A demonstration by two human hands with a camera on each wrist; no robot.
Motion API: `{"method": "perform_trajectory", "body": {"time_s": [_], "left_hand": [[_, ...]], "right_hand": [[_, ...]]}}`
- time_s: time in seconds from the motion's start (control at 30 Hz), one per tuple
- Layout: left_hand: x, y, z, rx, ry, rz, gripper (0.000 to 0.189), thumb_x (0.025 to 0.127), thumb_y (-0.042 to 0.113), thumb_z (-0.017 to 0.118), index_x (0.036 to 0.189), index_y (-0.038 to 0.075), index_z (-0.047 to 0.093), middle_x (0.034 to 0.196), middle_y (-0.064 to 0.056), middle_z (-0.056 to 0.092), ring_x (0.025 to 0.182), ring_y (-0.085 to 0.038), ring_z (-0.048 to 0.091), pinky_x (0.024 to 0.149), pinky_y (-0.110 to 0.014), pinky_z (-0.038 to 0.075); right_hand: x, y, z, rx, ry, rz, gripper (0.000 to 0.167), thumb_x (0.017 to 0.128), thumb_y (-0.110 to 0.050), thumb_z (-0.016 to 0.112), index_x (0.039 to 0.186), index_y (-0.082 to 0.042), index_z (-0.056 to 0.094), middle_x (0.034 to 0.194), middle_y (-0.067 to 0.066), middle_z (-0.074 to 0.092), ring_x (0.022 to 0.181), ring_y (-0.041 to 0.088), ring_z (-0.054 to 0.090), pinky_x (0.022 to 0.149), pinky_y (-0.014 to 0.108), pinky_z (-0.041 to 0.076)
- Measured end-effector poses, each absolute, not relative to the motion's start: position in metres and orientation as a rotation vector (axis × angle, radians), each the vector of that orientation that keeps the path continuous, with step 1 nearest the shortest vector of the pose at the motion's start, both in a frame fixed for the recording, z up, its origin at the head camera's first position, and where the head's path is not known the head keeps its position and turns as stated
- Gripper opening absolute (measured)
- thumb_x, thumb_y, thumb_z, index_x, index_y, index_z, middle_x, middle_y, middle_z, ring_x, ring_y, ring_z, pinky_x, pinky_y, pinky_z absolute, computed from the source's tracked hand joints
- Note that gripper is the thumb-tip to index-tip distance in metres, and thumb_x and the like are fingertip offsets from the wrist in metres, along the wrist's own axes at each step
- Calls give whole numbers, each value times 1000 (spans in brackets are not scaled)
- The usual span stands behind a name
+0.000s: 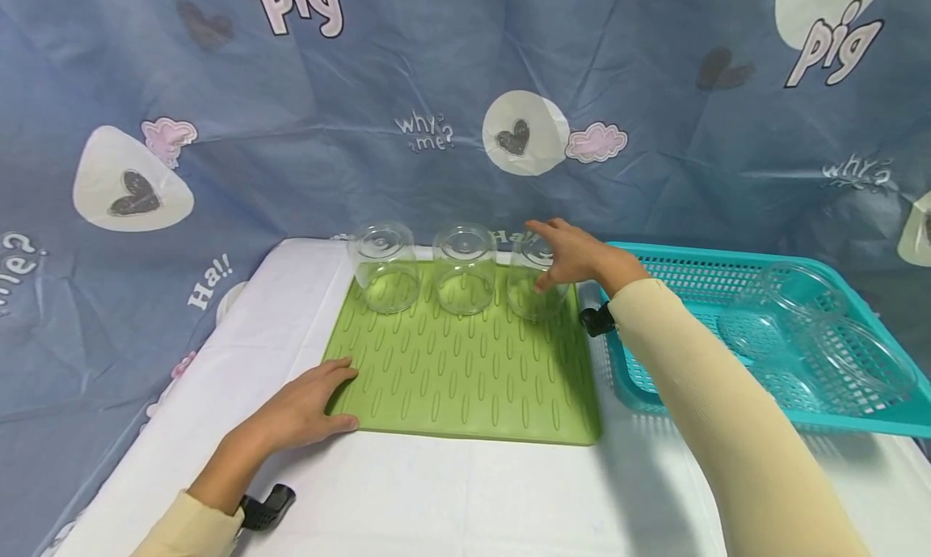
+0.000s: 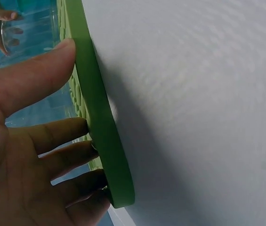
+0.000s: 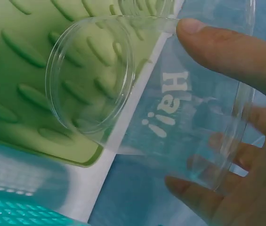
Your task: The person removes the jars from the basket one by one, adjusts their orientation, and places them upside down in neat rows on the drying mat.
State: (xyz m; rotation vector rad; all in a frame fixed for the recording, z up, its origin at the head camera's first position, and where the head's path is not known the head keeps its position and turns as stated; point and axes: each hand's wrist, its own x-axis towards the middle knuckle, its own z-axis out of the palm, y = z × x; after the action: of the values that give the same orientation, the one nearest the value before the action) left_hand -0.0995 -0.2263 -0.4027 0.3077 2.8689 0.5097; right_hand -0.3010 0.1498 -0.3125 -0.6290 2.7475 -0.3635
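Note:
My right hand (image 1: 578, 255) grips a clear glass (image 1: 522, 286) that stands upside down at the back right of the green drying mat (image 1: 465, 379). In the right wrist view the thumb lies along the near side of this glass (image 3: 161, 127), and the fingers show through its far side. Two more upturned clear glasses, one in the middle (image 1: 464, 278) and one at the left (image 1: 389, 276), line up beside it along the mat's back edge. My left hand (image 1: 309, 403) rests at the mat's front left corner, its spread fingertips touching the rim, as the left wrist view shows.
At the right stands a turquoise plastic basket (image 1: 727, 258) with perforated walls. Clear glasses (image 1: 800, 294) lie inside it. A white cloth (image 1: 407, 492) covers the table, and a blue patterned sheet (image 1: 364, 72) hangs right behind the mat.

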Motion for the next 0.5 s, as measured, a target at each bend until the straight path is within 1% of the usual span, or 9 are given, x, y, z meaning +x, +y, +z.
{"method": "perform_trajectory", "body": {"time_s": [0.1, 0.2, 0.43, 0.5], "left_hand": [[-100, -227, -402, 312, 2874, 503, 74, 82, 32, 80, 140, -4, 50, 153, -26, 40, 140, -50, 39, 113, -63, 37], [-100, -227, -402, 317, 2876, 501, 74, 82, 32, 79, 140, -4, 50, 153, -26, 40, 139, -50, 39, 113, -63, 37], [-100, -227, -403, 316, 2872, 507, 74, 81, 32, 79, 139, -4, 50, 153, -26, 40, 139, -50, 39, 113, -63, 37], [-100, -227, -403, 321, 2874, 506, 74, 81, 32, 79, 139, -4, 51, 153, -26, 40, 139, -50, 39, 113, -63, 37]], "right_hand": [[-301, 147, -312, -578, 2733, -379, 110, 82, -29, 82, 161, -16, 5, 164, 22, 9, 150, 46, 19, 116, 65, 33], [-301, 146, -310, -540, 2718, -383, 111, 83, -29, 81, 161, -15, 3, 164, 22, 7, 151, 45, 15, 116, 65, 32], [-301, 144, -310, -524, 2708, -395, 111, 82, -29, 82, 161, -18, 4, 164, 21, 6, 151, 45, 13, 115, 66, 33], [-301, 145, -311, -525, 2711, -406, 112, 81, -30, 82, 161, -19, 4, 164, 21, 6, 152, 45, 12, 115, 67, 31]]}}
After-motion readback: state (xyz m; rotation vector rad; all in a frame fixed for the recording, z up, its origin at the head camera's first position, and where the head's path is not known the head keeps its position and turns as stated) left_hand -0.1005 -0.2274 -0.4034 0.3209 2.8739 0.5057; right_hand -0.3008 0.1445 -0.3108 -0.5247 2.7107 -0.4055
